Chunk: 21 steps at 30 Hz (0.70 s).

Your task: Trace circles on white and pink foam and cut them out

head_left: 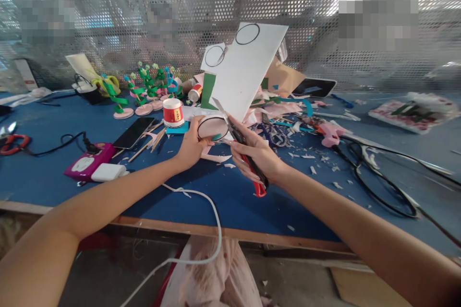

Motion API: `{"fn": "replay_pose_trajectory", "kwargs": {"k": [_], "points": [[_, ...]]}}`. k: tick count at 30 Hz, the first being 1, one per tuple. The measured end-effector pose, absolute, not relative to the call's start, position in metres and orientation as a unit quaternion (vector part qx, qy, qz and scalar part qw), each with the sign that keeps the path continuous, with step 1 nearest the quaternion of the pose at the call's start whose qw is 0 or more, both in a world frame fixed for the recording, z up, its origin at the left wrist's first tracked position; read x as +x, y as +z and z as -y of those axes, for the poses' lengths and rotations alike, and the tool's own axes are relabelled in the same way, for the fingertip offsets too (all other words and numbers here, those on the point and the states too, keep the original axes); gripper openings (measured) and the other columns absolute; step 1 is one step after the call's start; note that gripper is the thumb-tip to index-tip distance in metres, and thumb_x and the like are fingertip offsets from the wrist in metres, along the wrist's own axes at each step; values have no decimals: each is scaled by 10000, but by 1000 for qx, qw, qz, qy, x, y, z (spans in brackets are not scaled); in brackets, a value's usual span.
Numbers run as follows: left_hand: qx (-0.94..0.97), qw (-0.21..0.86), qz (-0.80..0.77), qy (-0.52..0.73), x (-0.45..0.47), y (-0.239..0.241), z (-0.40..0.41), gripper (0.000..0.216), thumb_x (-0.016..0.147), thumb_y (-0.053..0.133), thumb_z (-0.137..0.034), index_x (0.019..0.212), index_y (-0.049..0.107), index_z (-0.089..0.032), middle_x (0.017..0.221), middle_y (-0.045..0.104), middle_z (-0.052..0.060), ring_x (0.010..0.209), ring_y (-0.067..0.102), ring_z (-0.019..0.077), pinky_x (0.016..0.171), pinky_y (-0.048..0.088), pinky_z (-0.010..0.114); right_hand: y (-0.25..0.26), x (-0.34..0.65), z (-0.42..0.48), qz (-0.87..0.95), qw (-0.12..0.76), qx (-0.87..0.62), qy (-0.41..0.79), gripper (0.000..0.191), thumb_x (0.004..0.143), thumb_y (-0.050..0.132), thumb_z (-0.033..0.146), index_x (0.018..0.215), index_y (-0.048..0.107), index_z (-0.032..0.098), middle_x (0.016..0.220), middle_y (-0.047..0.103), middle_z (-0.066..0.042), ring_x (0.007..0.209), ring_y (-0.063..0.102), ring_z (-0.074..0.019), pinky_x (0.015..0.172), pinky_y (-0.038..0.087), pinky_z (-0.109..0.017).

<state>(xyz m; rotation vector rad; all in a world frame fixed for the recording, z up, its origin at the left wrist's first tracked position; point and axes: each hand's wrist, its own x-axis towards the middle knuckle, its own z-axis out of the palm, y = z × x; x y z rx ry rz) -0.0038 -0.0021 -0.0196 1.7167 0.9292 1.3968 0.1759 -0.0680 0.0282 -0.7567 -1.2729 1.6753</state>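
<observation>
Pinched in my left hand (pixel 190 147) is a round white paper piece (pixel 213 127) with a black drawn outline. My right hand (pixel 256 151) is wrapped round a pair of scissors (pixel 236 133) with red and black handles. The scissor blades point up and to the left, along the right edge of the paper circle. Whether the blades touch the paper I cannot tell. Just behind both hands stands a large white sheet (pixel 240 69) with a black circle drawn near its top. A smaller white piece with another drawn circle (pixel 214 56) is beside it.
A red and white paper cup (pixel 173 112), a phone (pixel 134 133) and wooden sticks (pixel 157 140) lie left of my hands. Further left is a purple power adapter (pixel 90 160). Green paper plant models (pixel 146 87) stand behind. Paper scraps and a black cable (pixel 382 192) lie right.
</observation>
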Motion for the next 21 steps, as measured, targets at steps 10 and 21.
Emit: {"fn": "replay_pose_trajectory", "kwargs": {"k": [10, 21], "points": [[718, 283, -409, 487, -4, -13, 9, 320, 727, 647, -122, 1012, 517, -191, 864, 598, 6, 755, 571, 159, 759, 542, 337, 29, 175, 71, 532, 440, -326, 646, 934, 839, 623, 218, 1601, 84, 253, 473, 480, 110, 260, 393, -93, 235, 337, -194], [655, 375, -365, 545, -7, -20, 2, 466, 754, 734, -471, 1053, 490, -211, 1010, 584, 56, 910, 623, 207, 701, 596, 328, 31, 177, 67, 493, 448, -332, 668, 894, 844, 570, 183, 1598, 95, 265, 464, 440, 120, 266, 322, -74, 228, 267, -159]]}}
